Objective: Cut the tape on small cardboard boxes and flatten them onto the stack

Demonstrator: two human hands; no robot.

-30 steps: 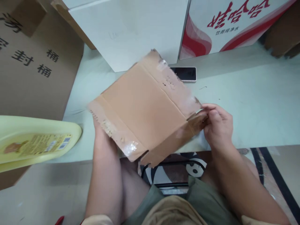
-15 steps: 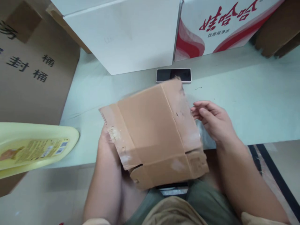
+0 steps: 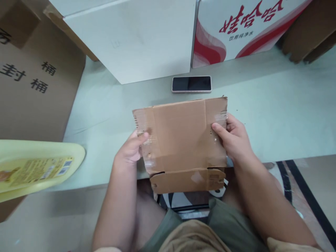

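Left hand (image 3: pixel 130 147) and right hand (image 3: pixel 236 138) grip opposite sides of the cardboard (image 3: pixel 180 134), probably light, fairly stiff and best held there.

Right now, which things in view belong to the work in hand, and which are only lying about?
In hand:
flat brown cardboard piece with flaps, gripped by left hand and right hand

Apparently just lying about:
black-screened rectangular phone
pale yellow labelled container
large white box
red-and-white printed box

The cardboard piece (image 3: pixel 181 134) is matt, rough-edged, with shiny tape (image 3: pixel 150 163); the phone screen (image 3: pixel 191 84) glossy; from here the yellow bottle (image 3: pixel 52 153) seems plastic.
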